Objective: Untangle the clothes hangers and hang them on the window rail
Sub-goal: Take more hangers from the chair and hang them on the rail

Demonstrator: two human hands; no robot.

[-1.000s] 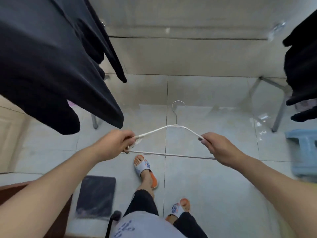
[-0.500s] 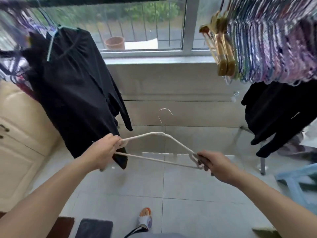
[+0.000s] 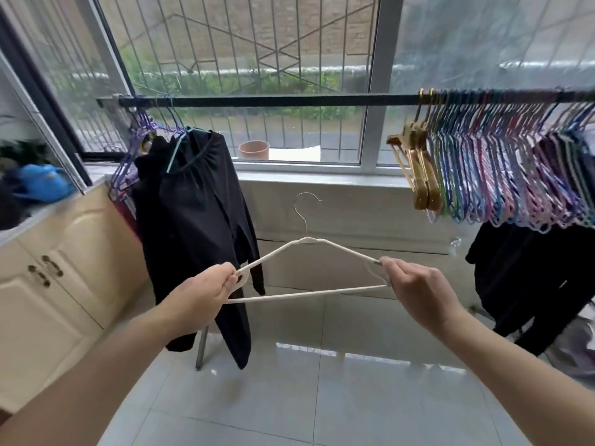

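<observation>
Raised white hanger [image 3: 306, 241] (no labels)

No legible text, label, brand, number or sign on anything in view

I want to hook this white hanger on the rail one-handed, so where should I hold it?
Probably at the neck of the white hanger, just under the hook, coming from below with the right hand. The hook stands upright there and sits midway between the shoulders, so it should stay level. Both hands now pinch the ends; the left hand could let go. The rail has a bare middle stretch.
</observation>
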